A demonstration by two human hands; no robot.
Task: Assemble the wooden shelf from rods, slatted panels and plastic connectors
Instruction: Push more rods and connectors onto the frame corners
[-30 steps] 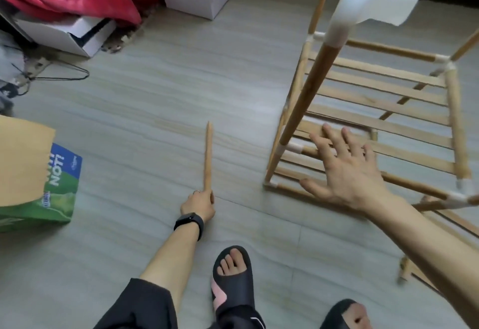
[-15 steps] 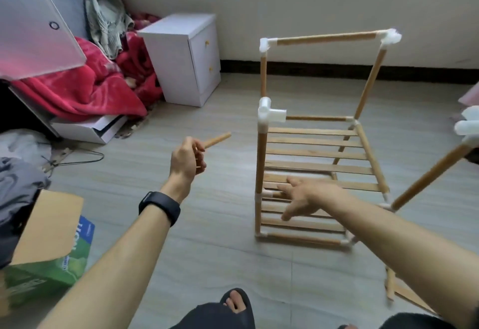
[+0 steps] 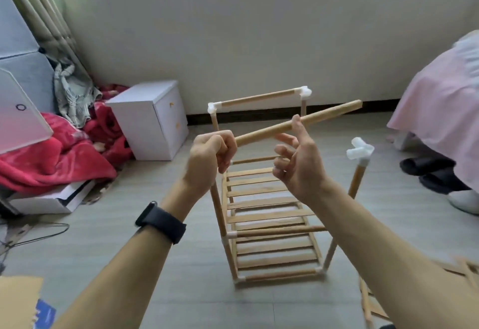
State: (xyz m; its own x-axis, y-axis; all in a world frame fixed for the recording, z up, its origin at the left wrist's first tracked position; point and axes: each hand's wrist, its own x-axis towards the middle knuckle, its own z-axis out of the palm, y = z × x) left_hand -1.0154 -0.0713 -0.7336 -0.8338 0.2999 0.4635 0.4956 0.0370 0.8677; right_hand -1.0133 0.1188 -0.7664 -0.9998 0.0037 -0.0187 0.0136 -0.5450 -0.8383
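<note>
My left hand (image 3: 210,157) grips the near end of a loose wooden rod (image 3: 329,113), which slants up to the right at chest height. My right hand (image 3: 300,165) is at the rod's middle: the thumb lies across it and the fingers are spread, loosely curled, just beneath. Behind both hands the part-built shelf (image 3: 269,214) stands on the floor, with slatted panels between rods and white plastic connectors. Its front right post ends in a bare white connector (image 3: 360,150). A top bar (image 3: 259,97) spans the two back posts.
A white cabinet (image 3: 153,119) and a red blanket (image 3: 51,160) lie to the left. A cardboard box (image 3: 18,300) sits at the lower left. A pink cloth (image 3: 445,111) with dark slippers (image 3: 427,170) below fills the right. Another slatted panel (image 3: 370,305) lies at the lower right.
My left hand picked the rod off the floor and raised it to chest height. My right hand left the shelf's slats and rose to the rod's middle. The view tilted upward.
</note>
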